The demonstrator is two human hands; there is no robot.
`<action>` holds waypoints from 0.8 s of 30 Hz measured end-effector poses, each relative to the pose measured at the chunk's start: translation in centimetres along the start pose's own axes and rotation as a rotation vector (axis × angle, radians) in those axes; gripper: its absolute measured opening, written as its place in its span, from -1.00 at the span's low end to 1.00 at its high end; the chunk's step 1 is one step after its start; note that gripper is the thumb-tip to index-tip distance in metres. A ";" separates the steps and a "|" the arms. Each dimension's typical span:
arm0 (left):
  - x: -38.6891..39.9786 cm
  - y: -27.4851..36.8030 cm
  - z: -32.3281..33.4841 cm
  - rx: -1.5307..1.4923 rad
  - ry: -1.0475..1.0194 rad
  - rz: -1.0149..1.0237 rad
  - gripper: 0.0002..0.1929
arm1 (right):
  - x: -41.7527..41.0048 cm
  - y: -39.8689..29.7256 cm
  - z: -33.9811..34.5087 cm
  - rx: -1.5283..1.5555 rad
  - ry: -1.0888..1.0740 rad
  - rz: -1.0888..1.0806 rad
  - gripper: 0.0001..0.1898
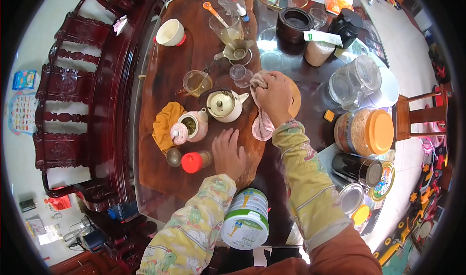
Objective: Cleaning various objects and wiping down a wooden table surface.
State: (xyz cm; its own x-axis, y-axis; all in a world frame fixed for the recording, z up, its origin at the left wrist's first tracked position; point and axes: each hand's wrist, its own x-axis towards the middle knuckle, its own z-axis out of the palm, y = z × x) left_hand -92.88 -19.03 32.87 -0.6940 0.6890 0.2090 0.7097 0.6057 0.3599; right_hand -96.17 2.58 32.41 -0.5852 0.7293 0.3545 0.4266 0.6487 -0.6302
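Note:
My right hand (275,95) grips a bunched pinkish cloth (263,126) at the right edge of the wooden tea tray (204,166), beside a round tan disc (295,96). Flat on the tray rests my left hand (229,153), fingers apart, holding nothing. Next to its fingers lies a red-lidded jar (192,162). Further up stand a white teapot with a dark handle (229,109) and a pink teapot holding leaves (196,124), its lid (179,133) leaning at its side. A small clear cup (241,75) is just left of the cloth.
An orange cloth (165,124), a glass pitcher (197,83), a strainer (238,51) and a white bowl (170,32) occupy the tray. To the right are a large clear jug (353,82), an orange-lidded jar (364,131) and dark canisters (356,169). A green-and-white can (245,220) stands near me.

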 end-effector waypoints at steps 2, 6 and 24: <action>0.1 0.1 0.0 -0.007 -0.011 -0.011 -0.43 | 1.7 0.2 0.3 0.004 -0.111 0.033 -0.69; 0.0 0.1 -0.2 -0.009 -0.035 -0.018 -0.43 | 4.7 -0.3 1.1 0.001 -0.110 0.080 -0.69; 0.6 0.4 -0.5 -0.022 -0.094 -0.067 -0.41 | 14.4 1.3 5.5 -0.034 -0.159 0.006 -0.71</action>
State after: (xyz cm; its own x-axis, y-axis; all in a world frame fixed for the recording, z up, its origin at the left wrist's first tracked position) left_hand -93.04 -18.60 33.63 -0.7243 0.6825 0.0979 0.6589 0.6433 0.3900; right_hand -107.80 12.67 32.94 -0.6831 0.6914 0.2352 0.4523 0.6534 -0.6070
